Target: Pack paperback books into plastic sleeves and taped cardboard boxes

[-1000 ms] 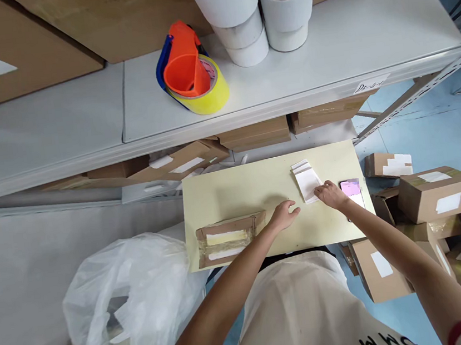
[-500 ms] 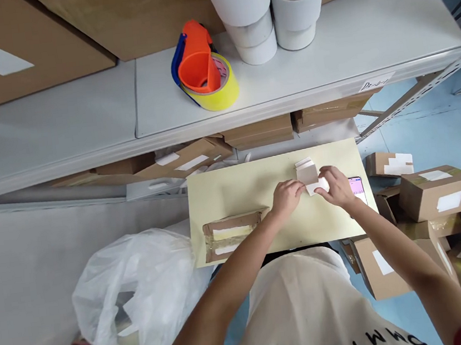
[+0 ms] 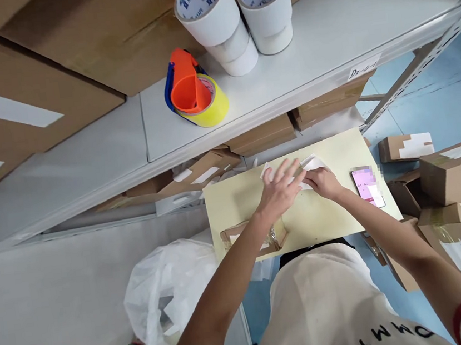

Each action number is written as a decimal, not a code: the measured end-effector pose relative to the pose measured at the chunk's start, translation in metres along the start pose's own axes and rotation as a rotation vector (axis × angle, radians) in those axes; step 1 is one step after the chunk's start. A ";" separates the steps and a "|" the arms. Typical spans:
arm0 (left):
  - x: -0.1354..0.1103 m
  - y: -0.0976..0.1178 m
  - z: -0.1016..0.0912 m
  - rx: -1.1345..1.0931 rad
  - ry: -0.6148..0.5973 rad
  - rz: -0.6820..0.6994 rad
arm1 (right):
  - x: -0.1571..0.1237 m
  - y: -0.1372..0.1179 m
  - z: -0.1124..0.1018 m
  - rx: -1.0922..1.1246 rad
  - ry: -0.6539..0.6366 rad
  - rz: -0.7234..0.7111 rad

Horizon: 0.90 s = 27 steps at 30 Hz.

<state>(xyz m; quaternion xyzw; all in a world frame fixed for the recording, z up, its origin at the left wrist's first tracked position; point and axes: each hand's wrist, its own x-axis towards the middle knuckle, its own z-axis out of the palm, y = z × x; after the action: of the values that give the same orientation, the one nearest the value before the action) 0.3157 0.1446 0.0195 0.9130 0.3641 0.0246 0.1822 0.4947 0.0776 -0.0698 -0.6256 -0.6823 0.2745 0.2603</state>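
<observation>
My left hand (image 3: pixel 279 188) lies with fingers stretched out over white paper labels (image 3: pixel 312 162) at the far side of a pale yellow board (image 3: pixel 324 220). My right hand (image 3: pixel 321 182) is beside it with fingers curled onto the same labels, pinching one. A small taped cardboard box (image 3: pixel 252 238) rests on the board's near left corner, partly under my left forearm. A phone with a pink screen (image 3: pixel 367 187) lies on the board to the right of my right hand.
A grey shelf (image 3: pixel 323 38) above holds an orange tape dispenser with yellow tape (image 3: pixel 194 91) and stacked white tape rolls (image 3: pixel 236 15). Large cartons stand behind. Flat boxes lie under the shelf. Several labelled cardboard boxes (image 3: pixel 453 178) sit right. A white plastic bag (image 3: pixel 169 292) lies left.
Both hands stayed at the labels. My left hand opened and spread flat over them. The view swung, shifting the board and boxes rightward in the picture.
</observation>
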 end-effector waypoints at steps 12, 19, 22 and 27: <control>0.036 -0.003 0.018 -0.087 -0.186 -0.174 | -0.019 0.015 0.016 0.217 0.050 0.087; 0.035 -0.028 0.008 -0.282 0.129 -0.304 | -0.019 0.044 0.019 0.178 0.039 0.257; 0.029 -0.043 0.004 -0.567 0.358 -0.380 | -0.017 0.045 0.014 0.176 0.188 0.267; 0.014 -0.037 0.001 -1.151 0.542 -0.514 | -0.017 -0.006 0.000 0.349 0.429 0.176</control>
<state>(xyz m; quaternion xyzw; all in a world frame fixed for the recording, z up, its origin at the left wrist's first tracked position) 0.3025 0.1783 0.0040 0.5170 0.5308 0.3979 0.5410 0.4921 0.0606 -0.0656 -0.6718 -0.4974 0.2707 0.4775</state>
